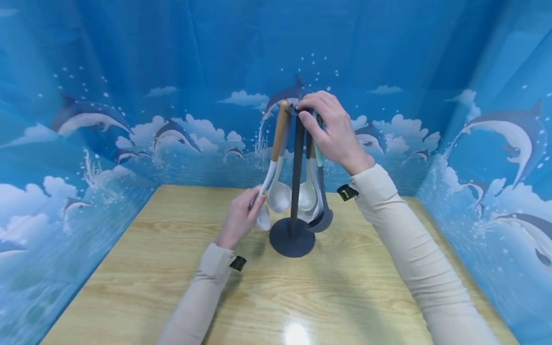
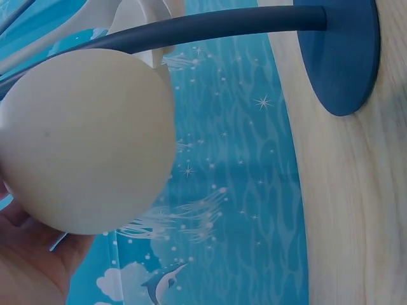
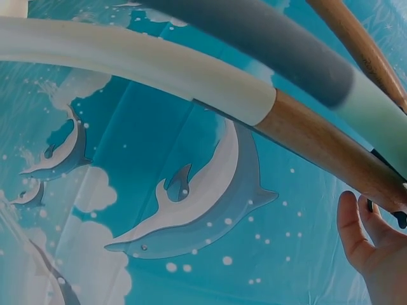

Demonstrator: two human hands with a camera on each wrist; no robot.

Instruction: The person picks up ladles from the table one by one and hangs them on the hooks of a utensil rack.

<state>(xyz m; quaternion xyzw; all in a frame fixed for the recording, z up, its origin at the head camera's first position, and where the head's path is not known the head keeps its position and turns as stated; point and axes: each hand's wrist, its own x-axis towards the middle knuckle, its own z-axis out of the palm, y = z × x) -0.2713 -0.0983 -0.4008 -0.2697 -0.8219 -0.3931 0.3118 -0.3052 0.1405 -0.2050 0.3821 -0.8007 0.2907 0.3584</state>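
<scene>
A dark utensil stand (image 1: 296, 177) with a round base (image 1: 292, 242) holds several hanging kitchen tools. My left hand (image 1: 242, 215) grips the lower part of a white ladle (image 1: 264, 220) on the stand's left side; its wooden handle (image 1: 279, 132) leans up to the top of the stand. In the left wrist view the round back of the ladle's bowl (image 2: 89, 140) covers part of the fingers. My right hand (image 1: 329, 127) holds the top of the stand, thumb in front and fingers bent over it, partly hiding the hooks.
A second white ladle (image 1: 279, 197) hangs left of the pole. Right of it hang a white spoon-like tool (image 1: 307, 194) and a dark ladle (image 1: 322, 221) with a mint handle. The wooden table (image 1: 172, 268) is bordered by a blue dolphin-print curtain (image 1: 172, 57).
</scene>
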